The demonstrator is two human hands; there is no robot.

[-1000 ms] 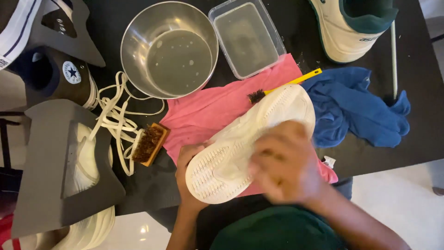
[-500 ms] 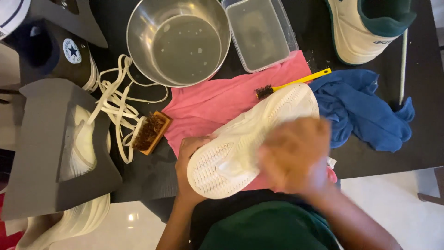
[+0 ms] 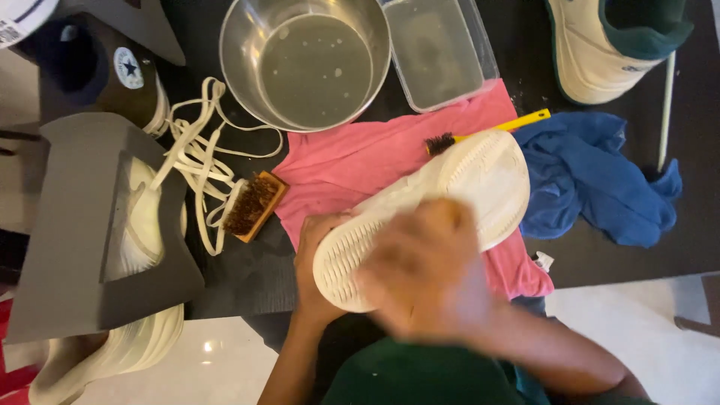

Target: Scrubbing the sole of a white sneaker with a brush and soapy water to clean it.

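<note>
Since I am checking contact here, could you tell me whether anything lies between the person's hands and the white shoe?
Nothing visible does. The left hand grips the white shoe at its near end, sole up, and the blurred right hand lies directly on the sole. Whether that hand holds anything cannot be told.

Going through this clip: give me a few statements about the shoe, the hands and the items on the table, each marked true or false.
1. The white shoe lies sole up over the pink cloth. True.
2. The left hand grips the shoe at the end nearer the person. True.
3. The metal bowl is dry and empty. False: it holds cloudy liquid.
4. The wooden brush is in the right hand. False: it lies on the table beside the white laces; the right hand is blurred over the sole.
5. The blue cloth lies left of the bowl. False: it lies to the right of the shoe.
</note>
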